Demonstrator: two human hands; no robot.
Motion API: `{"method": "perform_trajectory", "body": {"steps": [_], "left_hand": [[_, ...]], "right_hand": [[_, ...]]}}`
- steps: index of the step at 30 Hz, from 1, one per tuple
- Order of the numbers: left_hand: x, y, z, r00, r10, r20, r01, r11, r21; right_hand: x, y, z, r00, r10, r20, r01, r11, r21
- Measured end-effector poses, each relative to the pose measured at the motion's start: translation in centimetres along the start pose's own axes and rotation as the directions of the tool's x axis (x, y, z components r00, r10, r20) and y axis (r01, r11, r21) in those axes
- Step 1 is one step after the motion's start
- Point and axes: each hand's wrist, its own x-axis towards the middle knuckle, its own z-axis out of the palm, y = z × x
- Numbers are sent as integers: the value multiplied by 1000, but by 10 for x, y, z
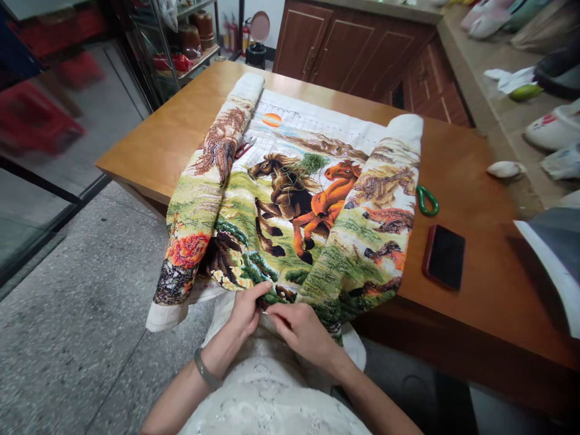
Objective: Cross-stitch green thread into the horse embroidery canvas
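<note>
A large cross-stitch cloth (pixel 312 241) with running horses hangs over the table's near edge, both its sides rolled inward. My left hand (pixel 246 309) grips its bottom edge, thumb on top and fingers hidden underneath. Close by, my right hand (pixel 301 329) is closed in a pinch at the same edge. A tiny, pale, thin glint shows at its fingertips and looks like a needle (pixel 266 312). On the cloth lie a tangle of green thread (pixel 313 162) and a small red-handled tool (pixel 244 148), probably snips, partly behind the left roll.
The wooden table (pixel 475 169) bears a phone (pixel 444 257) and green-handled scissors (pixel 427 200), mostly visible by the handle, right of the cloth. A cluttered counter (pixel 489 78) runs along the right. Red stools (pixel 36 121) and a metal shelf (pixel 181 72) stand at the left.
</note>
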Motion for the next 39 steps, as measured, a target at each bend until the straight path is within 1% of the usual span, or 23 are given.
{"method": "perform_trajectory", "body": {"steps": [2, 4, 6, 8, 14, 21, 25, 29, 34, 39], "left_hand": [[-1, -1, 0, 1000, 16, -5, -16, 1000, 2], [-2, -1, 1, 1000, 29, -6, -28, 1000, 5], [-3, -1, 1, 999, 45, 0, -45, 999, 5], [-4, 0, 2, 997, 73, 16, -74, 997, 5], [-7, 3, 3, 992, 113, 54, -115, 993, 35], [-7, 2, 5, 992, 119, 50, -120, 993, 10], [-7, 2, 5, 990, 130, 48, -131, 991, 9], [-6, 1, 4, 993, 110, 38, -111, 994, 4], [-7, 1, 6, 992, 119, 36, -120, 993, 7], [-8, 1, 6, 993, 111, 28, -111, 994, 17]], "right_hand": [[3, 0, -11, 995, 82, -53, -78, 994, 72], [6, -1, -19, 979, 144, -143, -123, 982, 145], [11, -2, -22, 958, 183, -219, -140, 970, 199], [15, -4, -23, 946, 199, -255, -143, 964, 222], [26, -10, -19, 940, 207, -271, -147, 963, 225], [28, -12, -19, 939, 232, -255, -179, 960, 215], [29, -12, -20, 943, 226, -246, -176, 962, 207], [30, -10, -20, 946, 219, -241, -174, 966, 193], [29, -8, -20, 952, 195, -237, -169, 978, 124], [27, -6, -18, 960, 174, -218, -184, 982, -29]]}}
